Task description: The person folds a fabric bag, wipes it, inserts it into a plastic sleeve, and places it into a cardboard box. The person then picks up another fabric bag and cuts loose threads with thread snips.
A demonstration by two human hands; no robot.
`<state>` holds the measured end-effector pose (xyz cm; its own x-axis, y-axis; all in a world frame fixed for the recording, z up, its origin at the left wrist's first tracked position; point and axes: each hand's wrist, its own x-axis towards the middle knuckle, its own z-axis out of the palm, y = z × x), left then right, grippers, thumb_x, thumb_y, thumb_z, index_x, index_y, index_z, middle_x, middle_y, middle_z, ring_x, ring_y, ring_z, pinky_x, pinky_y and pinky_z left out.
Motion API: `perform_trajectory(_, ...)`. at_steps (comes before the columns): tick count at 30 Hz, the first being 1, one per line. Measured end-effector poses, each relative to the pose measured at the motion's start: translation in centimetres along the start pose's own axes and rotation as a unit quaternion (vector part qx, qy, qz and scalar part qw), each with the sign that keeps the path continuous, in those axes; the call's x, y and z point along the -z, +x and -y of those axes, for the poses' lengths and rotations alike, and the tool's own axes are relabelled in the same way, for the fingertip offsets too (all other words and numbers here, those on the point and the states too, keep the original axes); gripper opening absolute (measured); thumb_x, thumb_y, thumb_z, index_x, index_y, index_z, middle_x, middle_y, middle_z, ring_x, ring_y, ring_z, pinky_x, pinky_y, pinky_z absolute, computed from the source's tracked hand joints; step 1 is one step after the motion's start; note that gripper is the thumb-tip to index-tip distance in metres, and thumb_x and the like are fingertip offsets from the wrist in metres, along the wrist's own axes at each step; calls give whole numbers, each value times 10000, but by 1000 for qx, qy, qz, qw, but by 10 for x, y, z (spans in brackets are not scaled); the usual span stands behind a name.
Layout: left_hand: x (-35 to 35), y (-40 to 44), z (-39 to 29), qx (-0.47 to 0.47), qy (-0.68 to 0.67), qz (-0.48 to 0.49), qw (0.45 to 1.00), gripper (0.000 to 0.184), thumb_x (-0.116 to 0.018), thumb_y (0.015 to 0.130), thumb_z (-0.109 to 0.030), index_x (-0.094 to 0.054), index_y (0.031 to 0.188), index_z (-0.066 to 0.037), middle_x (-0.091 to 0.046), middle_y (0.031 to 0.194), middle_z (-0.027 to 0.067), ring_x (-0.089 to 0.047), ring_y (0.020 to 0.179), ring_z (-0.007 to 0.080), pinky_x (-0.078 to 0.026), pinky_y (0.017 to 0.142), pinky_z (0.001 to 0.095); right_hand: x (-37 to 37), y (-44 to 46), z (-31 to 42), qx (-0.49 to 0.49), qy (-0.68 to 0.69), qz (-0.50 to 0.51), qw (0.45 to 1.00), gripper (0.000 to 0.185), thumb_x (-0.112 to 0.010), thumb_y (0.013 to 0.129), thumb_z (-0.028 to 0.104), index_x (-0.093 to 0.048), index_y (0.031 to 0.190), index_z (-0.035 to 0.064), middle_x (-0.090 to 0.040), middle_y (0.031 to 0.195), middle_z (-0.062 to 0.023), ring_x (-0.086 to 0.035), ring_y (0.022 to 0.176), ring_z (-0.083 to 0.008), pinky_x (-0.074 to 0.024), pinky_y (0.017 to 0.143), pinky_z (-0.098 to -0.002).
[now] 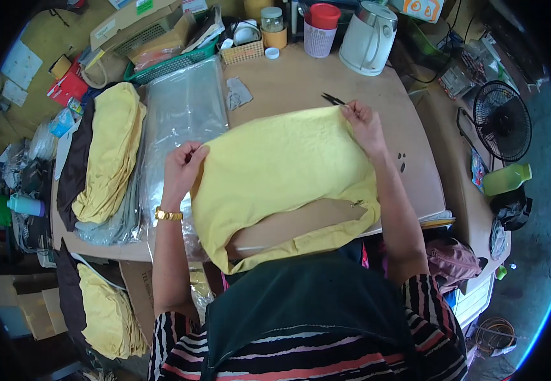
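Observation:
A yellow cloth piece is stretched between my hands over the front of the table, with a long opening near its lower edge. My left hand, with a gold watch on the wrist, pinches its upper left corner. At the upper right corner, my right hand grips the cloth between thumb and fingers. Black scissors lie just beyond that hand, partly hidden. Clear plastic sheets lie left of the cloth, and a folded yellow cloth stack rests farther left.
A white kettle, a red-lidded cup and a green basket stand along the back. A black fan and a green bottle are at the right. More yellow cloths hang below left.

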<state>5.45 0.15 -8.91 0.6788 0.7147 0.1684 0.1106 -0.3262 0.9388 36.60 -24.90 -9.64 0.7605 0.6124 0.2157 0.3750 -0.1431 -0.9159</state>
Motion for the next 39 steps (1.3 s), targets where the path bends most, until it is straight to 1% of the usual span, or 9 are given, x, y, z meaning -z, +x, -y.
perform_trajectory(11, 10, -13, 42, 123, -41, 0, 992, 203, -733, 850, -196, -648, 790, -22, -601, 693, -34, -479, 598, 27, -395, 546, 189, -7, -9, -41, -68, 34, 65, 995, 167, -630, 887, 154, -648, 851, -8, -564, 661, 13, -461, 625, -36, -400, 564, -243)
perform_trajectory(14, 7, -19, 16, 114, -59, -13, 992, 198, -720, 864, -202, -662, 813, -19, -608, 701, -35, -488, 608, 26, -401, 558, 191, 1, -5, -56, -61, 76, -56, 994, 230, -623, 904, 211, -665, 916, -14, -612, 709, -14, -518, 649, -60, -447, 613, -252)
perform_trajectory(16, 11, -13, 15, 132, -78, -1, 988, 198, -712, 871, -205, -666, 827, -18, -615, 713, -34, -494, 613, 25, -405, 563, 192, 2, 16, -70, 24, -194, -62, 979, 320, -587, 935, 282, -668, 963, -26, -649, 742, -58, -588, 693, -117, -481, 665, -290)
perform_trajectory(20, 12, -10, 32, 140, -103, 5, 985, 206, -685, 894, -217, -673, 859, -14, -633, 741, -29, -506, 624, 24, -415, 577, 198, 15, 34, -22, -139, 57, 79, 985, 330, -616, 923, 297, -683, 1025, -9, -686, 883, -103, -617, 896, -124, -478, 822, -310)
perform_trajectory(25, 13, -7, 21, 155, -102, 8, 983, 180, -670, 901, -200, -678, 862, -24, -619, 722, -39, -506, 632, 34, -420, 610, 199, 12, 19, -14, -59, 74, 164, 982, 248, -696, 865, 191, -682, 1032, 8, -690, 899, -56, -611, 801, -108, -492, 730, -283)
perform_trajectory(26, 19, -8, 11, 98, -93, -15, 991, 155, -670, 896, -181, -678, 872, -28, -617, 744, -39, -511, 666, 35, -418, 640, 197, 13, 19, -9, -98, 68, 164, 979, 212, -713, 847, 140, -689, 1019, 19, -687, 894, -37, -600, 798, -86, -488, 725, -263)
perform_trajectory(33, 75, -33, -153, -312, 15, -194, 930, 68, -577, 905, -2, -639, 912, 24, -617, 888, 49, -545, 805, 105, -419, 758, 229, 90, 16, 173, 338, 125, -3, 933, 98, -620, 867, 42, -684, 923, -5, -672, 1050, -94, -608, 888, -112, -486, 793, -259)
perform_trajectory(37, 74, -78, -130, -338, 161, -157, 914, 77, -629, 816, 27, -645, 890, 39, -630, 819, 101, -583, 784, 193, -452, 714, 282, 113, -36, 155, 432, -48, 5, 900, 105, -605, 874, 102, -693, 867, 45, -632, 1156, -164, -593, 1096, -279, -471, 920, -369)
perform_trajectory(39, 60, -93, -92, -287, 203, -71, 933, 122, -674, 775, 22, -662, 896, 14, -645, 811, 107, -602, 762, 219, -465, 692, 297, 101, -70, 112, 326, 21, 75, 942, 91, -628, 801, 15, -688, 864, 39, -624, 1172, -182, -551, 1178, -293, -441, 972, -401)
